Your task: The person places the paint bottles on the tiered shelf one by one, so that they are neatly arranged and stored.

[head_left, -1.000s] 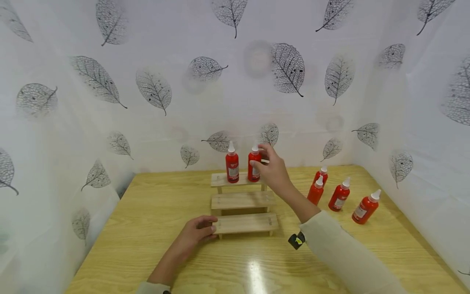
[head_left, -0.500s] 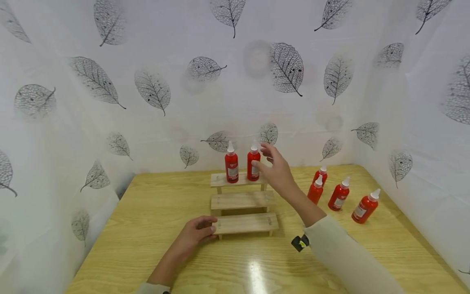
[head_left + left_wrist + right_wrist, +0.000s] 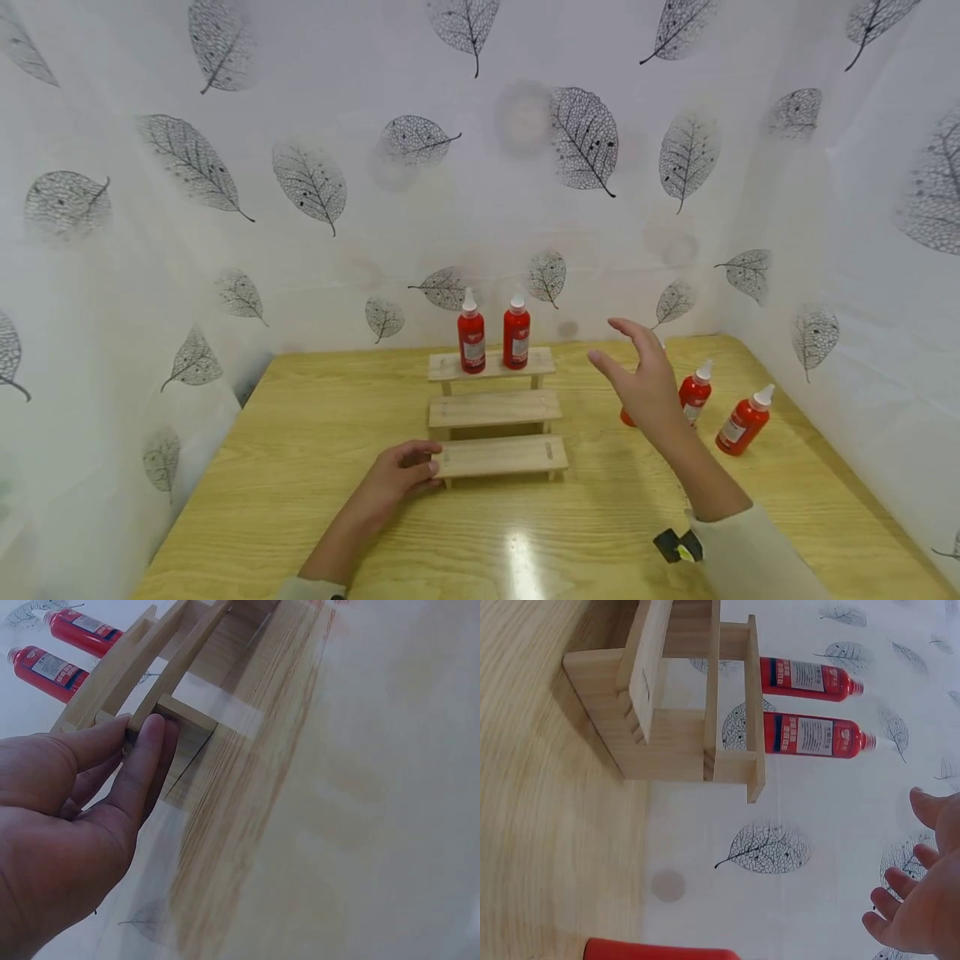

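Note:
A three-step wooden display stand (image 3: pixel 497 408) sits mid-table. My left hand (image 3: pixel 386 485) pinches the left end of its lowest step; in the left wrist view the thumb and fingers (image 3: pixel 150 739) close on that board's end. Two red squeeze bottles with white pointed caps stand upright on the top step: a left bottle (image 3: pixel 472 342) and a right bottle (image 3: pixel 516 340), slightly apart. My right hand (image 3: pixel 647 385) hangs in the air right of the stand, fingers spread, holding nothing. In the right wrist view this hand (image 3: pixel 930 889) is apart from both bottles.
More red bottles are on the table at the right: one at the far right (image 3: pixel 742 427), another beside it (image 3: pixel 693 396), and a bottle mostly hidden behind my right hand (image 3: pixel 627 418). White leaf-patterned sheeting (image 3: pixel 330 275) surrounds the wooden table (image 3: pixel 315 400).
My right hand has let go of the right bottle on the top step and moved right, toward the other bottles. That bottle stays standing. My left hand has kept its hold.

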A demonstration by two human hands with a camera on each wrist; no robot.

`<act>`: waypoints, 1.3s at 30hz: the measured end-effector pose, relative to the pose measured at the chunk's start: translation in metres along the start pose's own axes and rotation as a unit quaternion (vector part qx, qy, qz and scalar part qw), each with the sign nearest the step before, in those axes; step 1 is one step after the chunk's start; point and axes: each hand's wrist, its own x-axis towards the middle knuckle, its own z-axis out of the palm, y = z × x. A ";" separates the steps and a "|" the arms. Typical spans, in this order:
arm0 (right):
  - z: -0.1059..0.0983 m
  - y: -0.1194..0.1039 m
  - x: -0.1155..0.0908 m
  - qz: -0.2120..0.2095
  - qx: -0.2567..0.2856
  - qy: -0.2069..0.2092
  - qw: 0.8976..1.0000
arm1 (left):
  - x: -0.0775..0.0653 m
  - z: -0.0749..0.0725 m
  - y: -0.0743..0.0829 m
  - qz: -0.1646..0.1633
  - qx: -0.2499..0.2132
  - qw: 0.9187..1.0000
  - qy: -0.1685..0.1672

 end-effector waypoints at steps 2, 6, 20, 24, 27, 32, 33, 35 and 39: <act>-0.009 0.006 -0.008 0.012 -0.004 0.006 1.000 | 0.000 0.000 0.000 0.001 0.000 1.000 -0.001; -0.023 0.018 -0.019 0.043 -0.004 0.027 0.999 | 0.000 -0.001 -0.001 0.001 0.000 1.000 -0.004; -0.030 0.077 -0.030 0.128 0.019 0.022 0.991 | -0.001 -0.002 -0.002 0.003 0.001 1.000 -0.006; -0.023 0.090 -0.030 0.148 0.027 0.009 0.989 | -0.001 -0.002 -0.003 0.002 0.002 1.000 -0.007; -0.019 0.095 -0.029 0.154 0.039 0.003 0.987 | -0.001 -0.002 -0.003 0.001 0.002 1.000 -0.008; -0.015 0.101 -0.026 0.150 0.048 0.001 0.988 | -0.001 -0.001 -0.003 0.002 0.000 1.000 -0.010; -0.014 0.103 -0.026 0.148 0.049 0.002 0.988 | -0.002 -0.001 -0.003 0.002 0.000 1.000 -0.011; -0.013 0.104 -0.024 0.144 0.048 0.005 0.988 | -0.002 -0.001 -0.002 0.002 0.001 1.000 -0.012; -0.009 0.106 -0.021 0.130 0.046 0.010 0.990 | -0.001 -0.001 -0.002 0.004 0.002 1.000 -0.009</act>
